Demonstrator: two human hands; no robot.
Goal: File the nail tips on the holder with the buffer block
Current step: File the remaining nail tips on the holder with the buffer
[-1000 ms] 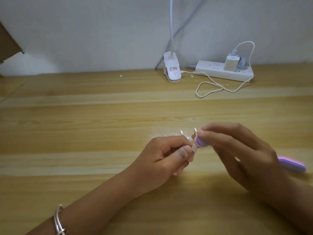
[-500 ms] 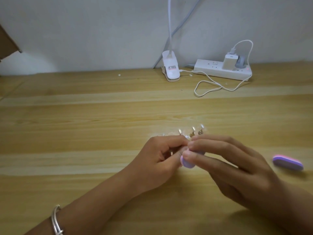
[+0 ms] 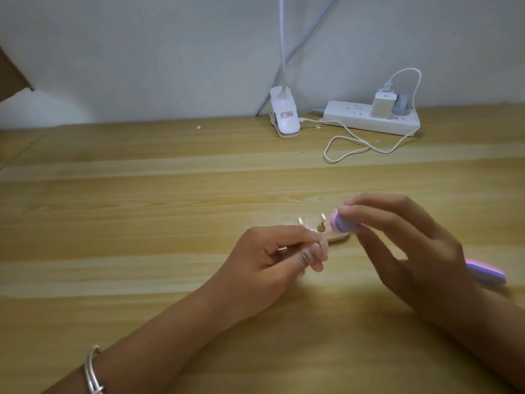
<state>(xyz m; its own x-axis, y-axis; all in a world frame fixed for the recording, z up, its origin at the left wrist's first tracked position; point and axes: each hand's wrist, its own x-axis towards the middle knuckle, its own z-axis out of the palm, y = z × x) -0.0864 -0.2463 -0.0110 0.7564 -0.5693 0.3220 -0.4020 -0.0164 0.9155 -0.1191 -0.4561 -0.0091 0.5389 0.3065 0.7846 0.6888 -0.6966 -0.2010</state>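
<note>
Head view, read from the left: a silver bracelet (image 3: 92,371) sits on the left wrist at the lower left of the frame. Just left of centre, the left hand (image 3: 264,260) has its fingers curled in and pinches the clear holder (image 3: 312,233), which it keeps low over the wooden counter (image 3: 142,194). The nail tips (image 3: 324,245) are pale and blurred; one shows at the left fingertips, and how many sit on the holder cannot be told. Right of that, the right hand (image 3: 412,251) pinches the small pink-and-purple buffer block (image 3: 341,224) between thumb and forefinger, the other fingers spread loosely.

Half a second ago the block was down against the left thumb, at the near end of the holder. Now it has swung up and to the right, to the holder's far end, about where it was a second ago. The left hand has barely shifted. That back-and-forth reads as one full filing stroke, so the filing looks under way rather than finished.

At the right edge a second, longer buffer (image 3: 485,273) lies unused on the counter. Along the wall at the top, a clip lamp (image 3: 284,115) stands left of a power strip (image 3: 366,118).
</note>
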